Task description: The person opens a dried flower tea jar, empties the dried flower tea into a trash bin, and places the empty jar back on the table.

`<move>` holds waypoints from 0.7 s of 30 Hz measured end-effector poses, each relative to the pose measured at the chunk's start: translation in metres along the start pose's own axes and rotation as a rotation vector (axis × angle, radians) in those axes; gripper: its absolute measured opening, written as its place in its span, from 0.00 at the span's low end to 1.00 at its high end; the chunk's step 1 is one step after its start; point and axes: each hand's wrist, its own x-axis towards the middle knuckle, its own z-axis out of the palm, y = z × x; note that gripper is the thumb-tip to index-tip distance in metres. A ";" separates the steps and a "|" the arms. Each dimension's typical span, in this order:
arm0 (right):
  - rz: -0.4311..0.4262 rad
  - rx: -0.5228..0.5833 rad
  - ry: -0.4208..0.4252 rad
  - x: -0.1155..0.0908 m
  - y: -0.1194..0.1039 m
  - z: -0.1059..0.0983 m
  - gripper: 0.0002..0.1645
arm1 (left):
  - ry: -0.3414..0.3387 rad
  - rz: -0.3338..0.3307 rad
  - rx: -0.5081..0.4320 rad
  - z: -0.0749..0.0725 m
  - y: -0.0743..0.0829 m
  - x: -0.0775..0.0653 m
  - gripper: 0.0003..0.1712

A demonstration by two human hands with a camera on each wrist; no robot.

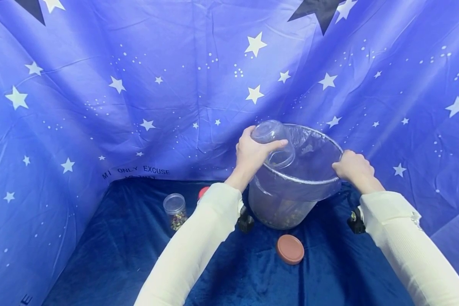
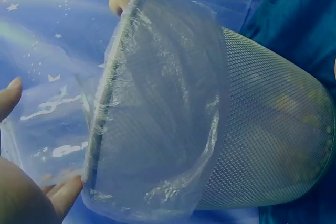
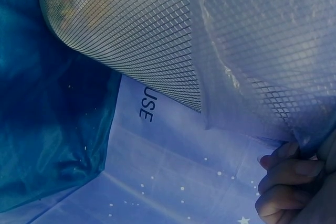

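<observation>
A mesh wastebasket [image 1: 279, 208] lined with a clear plastic bag [image 2: 168, 93] stands tilted on the dark blue cloth. Bits of pale yellowish stuff show through its mesh near the bottom. My left hand [image 1: 252, 151] grips a clear plastic jar [image 1: 271, 136], thumb across its side, tipped mouth down over the basket's near left rim. A few small bits show at the jar's mouth. On the other side, my right hand [image 1: 355, 170] holds the basket's rim with the bag folded over it; its curled fingers [image 3: 286, 182] show in the right wrist view.
A brown round lid [image 1: 290, 249] lies on the blue cloth [image 1: 229, 272] in front of the basket. To the left stands a clear jar [image 1: 174, 210] partly filled with mixed small bits. A red lid [image 1: 203, 192] peeks out behind the left sleeve. A starry curtain [image 1: 199, 85] hangs behind.
</observation>
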 end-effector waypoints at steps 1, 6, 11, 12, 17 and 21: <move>0.000 0.000 0.000 0.000 0.000 0.000 0.31 | 0.016 0.000 0.001 0.000 0.000 0.000 0.55; 0.001 -0.002 -0.001 -0.001 -0.001 0.000 0.31 | 0.029 0.008 0.000 -0.001 0.001 0.001 0.54; 0.003 0.000 -0.010 -0.002 -0.001 0.000 0.31 | -0.072 0.066 0.081 -0.001 0.001 0.002 0.57; 0.003 0.000 -0.010 -0.002 -0.001 0.000 0.31 | -0.103 0.093 0.106 -0.001 0.001 0.003 0.57; -0.002 0.000 -0.002 -0.002 -0.001 0.000 0.31 | -0.288 0.238 0.146 0.001 0.002 0.003 0.59; -0.002 -0.003 -0.003 -0.001 -0.001 0.000 0.31 | -0.377 0.297 0.132 0.002 0.003 0.002 0.59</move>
